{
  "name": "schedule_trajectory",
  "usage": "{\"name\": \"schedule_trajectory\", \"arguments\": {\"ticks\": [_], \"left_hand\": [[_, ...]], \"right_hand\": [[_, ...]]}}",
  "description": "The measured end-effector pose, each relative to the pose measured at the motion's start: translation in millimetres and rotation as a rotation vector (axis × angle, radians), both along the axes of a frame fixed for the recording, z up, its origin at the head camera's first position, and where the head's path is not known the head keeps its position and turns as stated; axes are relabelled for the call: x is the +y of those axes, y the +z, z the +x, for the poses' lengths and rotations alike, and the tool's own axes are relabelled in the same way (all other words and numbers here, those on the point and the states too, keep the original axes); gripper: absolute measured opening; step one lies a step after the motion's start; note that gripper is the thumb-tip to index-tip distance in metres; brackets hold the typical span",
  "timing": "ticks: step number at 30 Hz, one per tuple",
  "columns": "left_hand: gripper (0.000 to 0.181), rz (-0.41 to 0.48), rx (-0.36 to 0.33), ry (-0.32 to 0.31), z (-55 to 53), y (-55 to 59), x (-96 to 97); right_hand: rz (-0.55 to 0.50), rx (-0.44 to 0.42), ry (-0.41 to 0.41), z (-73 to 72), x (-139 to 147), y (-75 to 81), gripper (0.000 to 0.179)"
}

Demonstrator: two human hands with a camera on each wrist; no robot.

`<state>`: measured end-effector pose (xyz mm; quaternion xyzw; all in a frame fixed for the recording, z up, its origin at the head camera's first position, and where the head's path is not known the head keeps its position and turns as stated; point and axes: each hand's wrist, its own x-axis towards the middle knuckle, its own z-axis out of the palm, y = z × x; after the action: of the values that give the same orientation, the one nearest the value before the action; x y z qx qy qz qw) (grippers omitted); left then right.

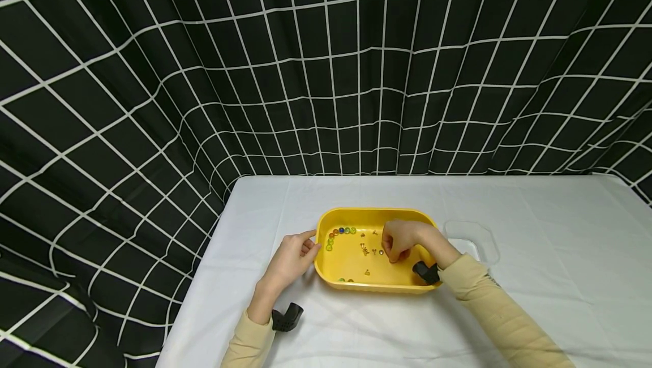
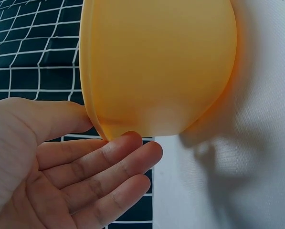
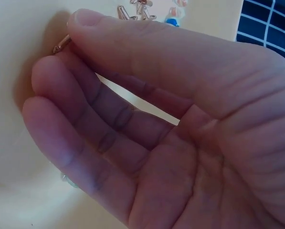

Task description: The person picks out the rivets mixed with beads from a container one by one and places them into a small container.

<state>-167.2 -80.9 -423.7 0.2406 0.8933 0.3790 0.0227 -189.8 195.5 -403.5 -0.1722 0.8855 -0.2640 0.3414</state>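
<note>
A yellow plastic tub [image 1: 351,286] stands on the white-covered table. My left hand [image 1: 292,256] pinches its left rim between thumb and index finger; the other fingers lie loosely below the rim in the left wrist view. My right hand [image 1: 401,239] is inside the tub, towards the right. Between its thumb and index finger it pinches a small gold metal pin [image 3: 61,44], mostly covered by the fingertips. Several similar gold pins [image 1: 365,251] lie scattered on the tub floor. Coloured glass marbles [image 1: 342,231] line the tub's back left corner.
A clear plastic container [image 1: 489,240] sits just right of the tub, partly behind the right forearm. More marbles [image 1: 342,280] lie by the tub's front wall. A black curtain with white grid lines [image 1: 356,102] hangs behind the table [image 1: 560,243].
</note>
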Motion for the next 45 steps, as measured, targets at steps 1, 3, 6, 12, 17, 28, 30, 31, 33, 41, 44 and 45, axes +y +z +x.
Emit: {"name": "schedule_trajectory", "arguments": {"ticks": [1, 3, 6, 12, 17, 28, 30, 31, 33, 41, 44, 45], "left_hand": [[0.037, -0.001, 0.001, 0.0, 0.0, -0.1, 0.0], [0.037, 0.0, 0.001, 0.001, 0.1, -0.2, 0.0], [0.037, 0.002, 0.001, 0.003, 0.1, -0.4, -0.1], [0.037, 0.0, 0.009, 0.001, -0.9, -2.4, -0.4], [0.037, 0.006, 0.002, -0.003, -1.1, -2.3, -0.2], [0.038, 0.004, 0.0, -0.005, 0.0, -1.5, -0.6], [0.038, 0.004, 0.001, -0.005, -0.1, -1.9, -0.6], [0.037, 0.004, 0.0, -0.003, -0.2, -2.0, -0.5], [0.037, 0.004, 0.001, -0.003, -0.2, -2.1, -0.3], [0.037, 0.013, 0.004, -0.013, 0.2, -0.5, 0.3], [0.037, 0.02, -0.003, -0.01, 0.7, -0.4, 0.5], [0.037, 0.021, -0.004, -0.007, 0.8, -0.6, 0.6]], "right_hand": [[-0.001, 0.002, 0.003, 0.1, 0.2, -0.1, 0.011], [-0.003, 0.007, 0.005, 0.4, 0.6, 0.1, 0.011], [-0.006, 0.017, 0.002, 0.3, 1.7, -0.6, 0.012], [-0.007, 0.038, 0.0, -0.6, 4.0, -2.5, 0.014], [-0.008, 0.042, 0.001, -0.3, 5.3, 0.1, 0.013], [-0.02, 0.065, 0.01, -0.7, 10.4, 6.9, 0.01], [-0.025, 0.065, 0.017, -1.0, 11.8, 7.6, 0.01], [-0.027, 0.067, 0.023, -1.2, 12.4, 7.8, 0.011], [-0.028, 0.068, 0.027, -1.2, 13.5, 8.7, 0.011], [-0.038, 0.074, 0.032, 0.2, 17.1, 13.6, 0.012], [-0.036, 0.085, 0.032, 1.0, 18.2, 15.0, 0.012], [-0.034, 0.087, 0.031, 1.1, 18.6, 15.2, 0.012]]}}
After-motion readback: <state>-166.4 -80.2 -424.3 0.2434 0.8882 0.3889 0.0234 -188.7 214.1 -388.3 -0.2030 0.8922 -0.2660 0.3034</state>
